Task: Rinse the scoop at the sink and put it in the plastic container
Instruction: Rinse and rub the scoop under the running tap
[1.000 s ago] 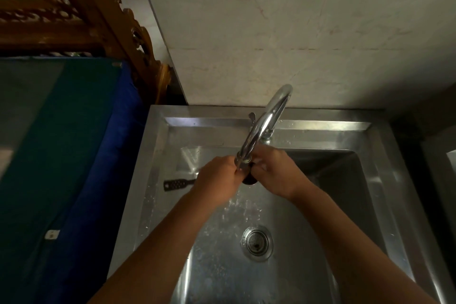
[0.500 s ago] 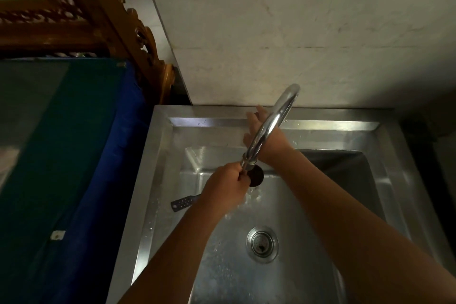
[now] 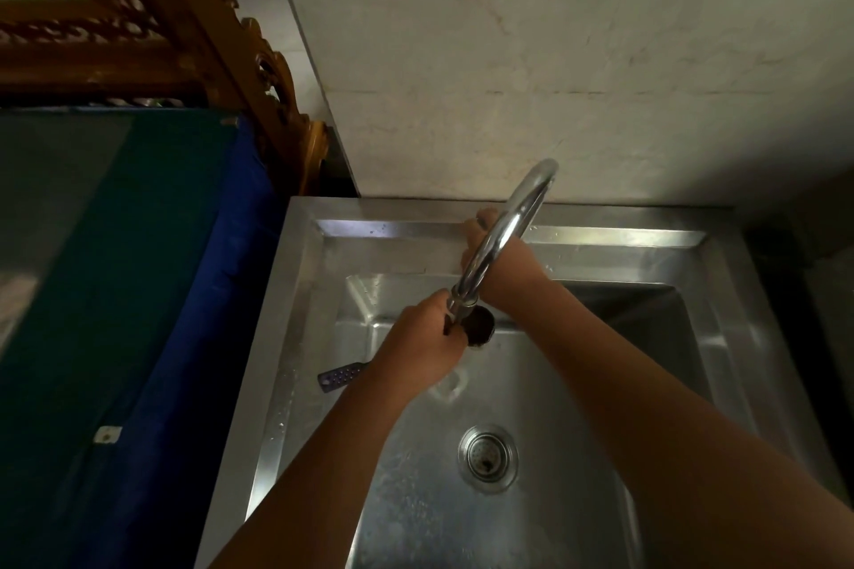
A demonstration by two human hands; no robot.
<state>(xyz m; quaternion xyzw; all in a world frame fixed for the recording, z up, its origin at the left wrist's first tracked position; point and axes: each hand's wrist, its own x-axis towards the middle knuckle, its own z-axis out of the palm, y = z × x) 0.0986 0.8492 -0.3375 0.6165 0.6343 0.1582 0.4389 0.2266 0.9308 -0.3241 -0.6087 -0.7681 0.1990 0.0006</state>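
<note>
My left hand (image 3: 423,347) is closed around a dark scoop (image 3: 480,326), holding its round bowl right under the spout of the chrome tap (image 3: 501,240). The scoop's perforated handle end (image 3: 341,377) sticks out to the left of my fist. My right hand (image 3: 503,263) reaches behind the tap to its base at the back of the steel sink (image 3: 305,291); the spout hides its fingers, so its grip is unclear. Water splashes on the sink floor below the scoop. No plastic container is in view.
The drain (image 3: 487,457) lies in the middle of the basin, toward me from the scoop. A blue and green cloth-covered surface (image 3: 115,291) borders the sink on the left. Carved wooden furniture (image 3: 194,28) stands at the back left, and a marble wall (image 3: 577,60) rises behind the sink.
My right hand let go of the scoop and moved back behind the tap to its base. My left hand kept the scoop under the spout.
</note>
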